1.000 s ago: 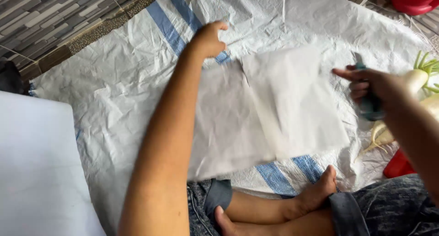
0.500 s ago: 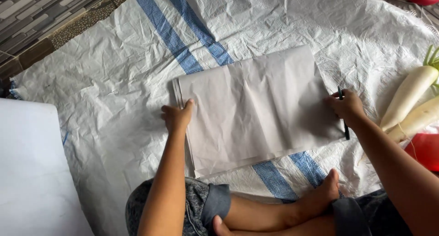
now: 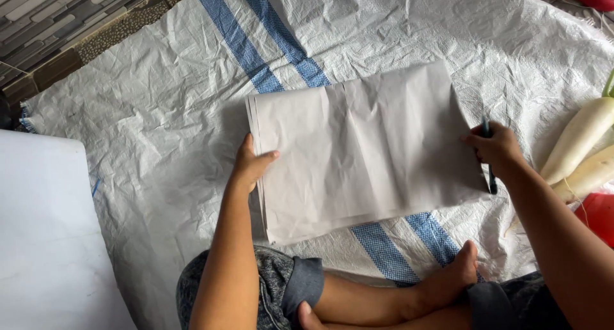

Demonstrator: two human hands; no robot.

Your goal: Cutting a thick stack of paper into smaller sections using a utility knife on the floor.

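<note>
Already the stack of grey paper sheets lies flat and squared on the woven plastic mat between the hands, beyond the crossed legs; the left hand pinches its near-left edge, while the right hand, closed around a dark pen, presses the right edge; nothing is wrapped or marked yet, I judge. Right of the right hand lie white radishes with a red container touching them, a white board sits left, and nothing blocks the paper.

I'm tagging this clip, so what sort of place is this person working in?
Probably an informal floor workspace, perhaps at a home or market. A woven plastic mat covers patterned floor tiles, the person sits cross-legged over a stack of grey paper, and white radishes lie alongside.
</note>
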